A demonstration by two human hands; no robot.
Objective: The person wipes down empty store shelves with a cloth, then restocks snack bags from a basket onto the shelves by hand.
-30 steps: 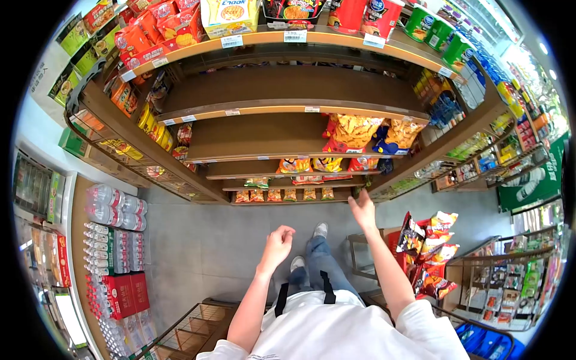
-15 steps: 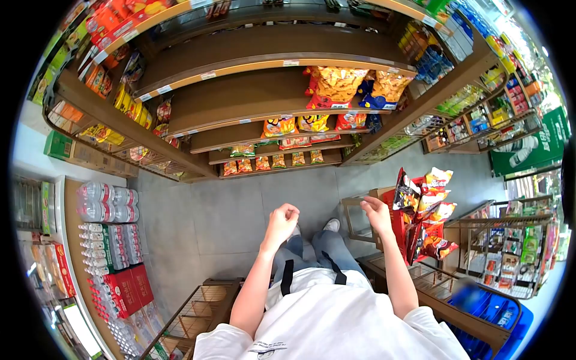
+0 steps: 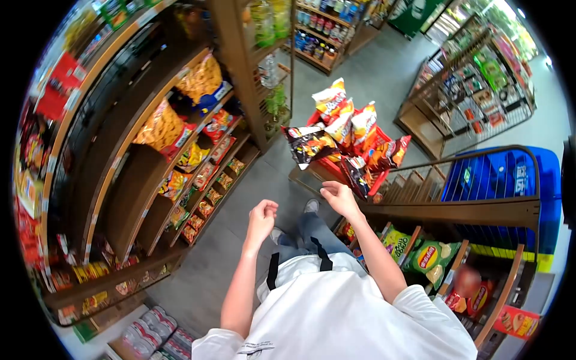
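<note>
My left hand (image 3: 260, 221) hangs in front of my body above the floor, its fingers loosely bent and nothing visible in them. Just short of a red basket (image 3: 382, 174), my right hand (image 3: 341, 198) is held out with fingers apart and holds nothing. The basket is heaped with snack bags, among them a black bag (image 3: 309, 146) leaning over its left side and a white and orange bag (image 3: 330, 99) standing at the back. A dark red bag (image 3: 390, 154) sits on the right.
On the left, a brown shelf unit (image 3: 129, 207) carries large yellow snack bags (image 3: 162, 127) and rows of small packets. Beside me on the right, a low rack (image 3: 447, 207) holds green chip bags (image 3: 429, 258). Blue bins (image 3: 495, 174) stand behind it. Farther off is a wire display stand (image 3: 468, 99).
The view has turned right, so the shelves now lie on the left and the basket sits ahead of my hands. My right hand appears nearer the basket. Both hands remain without anything in them.
</note>
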